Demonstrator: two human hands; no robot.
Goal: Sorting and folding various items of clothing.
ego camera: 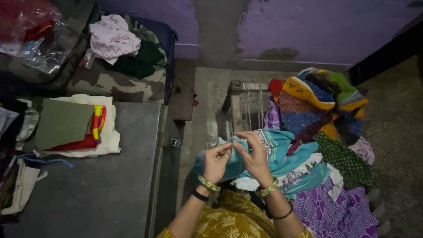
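Over a heap of unfolded clothes (326,176), a teal cloth (282,154) is held up between both hands, the left hand (217,161) and the right hand (255,156) each pinching its upper edge with fingers closed on the fabric, close together just above the lap. Folding appears barely begun on this piece: it hangs bunched and creased, and the heap beneath it, of purple floral, green dotted and patchwork fabrics, lies loose on a small woven stool (240,103). Well apart on the grey metal trunk (110,185), a neat stack of folded cloth (75,128) is seen, olive on top, red and cream below. No open container is shown; a clear plastic bag (39,39) at upper left holds red and pale items too blurred to be identified.
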